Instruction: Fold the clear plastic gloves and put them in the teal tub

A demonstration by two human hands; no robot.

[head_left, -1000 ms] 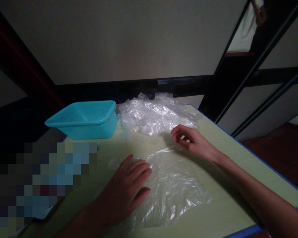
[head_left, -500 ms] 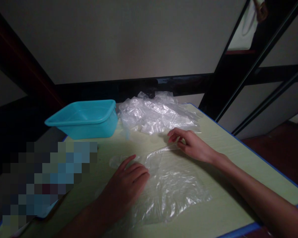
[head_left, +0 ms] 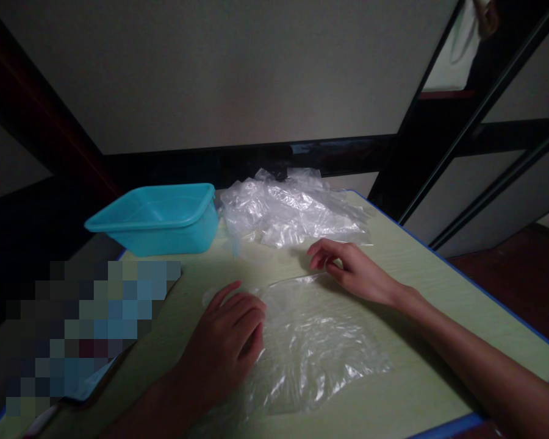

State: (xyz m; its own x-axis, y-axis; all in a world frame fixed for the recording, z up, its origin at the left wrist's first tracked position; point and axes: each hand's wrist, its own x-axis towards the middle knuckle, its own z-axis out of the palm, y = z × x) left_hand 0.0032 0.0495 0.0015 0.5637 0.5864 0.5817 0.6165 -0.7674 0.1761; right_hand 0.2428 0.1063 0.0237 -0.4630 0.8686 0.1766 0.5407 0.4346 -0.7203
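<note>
A clear plastic bag (head_left: pixel 320 360) lies spread and wrinkled on the pale table in front of me. My left hand (head_left: pixel 231 329) rests over its left side, palm down, the index finger stretched forward and the others loosely bent. My right hand (head_left: pixel 348 268) hovers at the bag's far right corner. Its fingers are curved, with a gap between them and the thumb, and nothing shows in its grasp. The thumb is close to the bag's far edge; whether it touches I cannot tell. Behind the hands sits a heap of crumpled clear plastic bags (head_left: pixel 293 207).
A turquoise plastic basin (head_left: pixel 165 238) stands at the table's far left. A flat object with a blurred-out surface (head_left: pixel 114 323) lies nearer on the left. The table (head_left: pixel 430 292) has a blue edge, and pale panels (head_left: pixel 247 73) with dark frames rise behind it.
My left hand has shifted slightly left over the bag. The bag's far edge, raised toward my right hand before, now lies flatter. My right hand has hardly moved.
</note>
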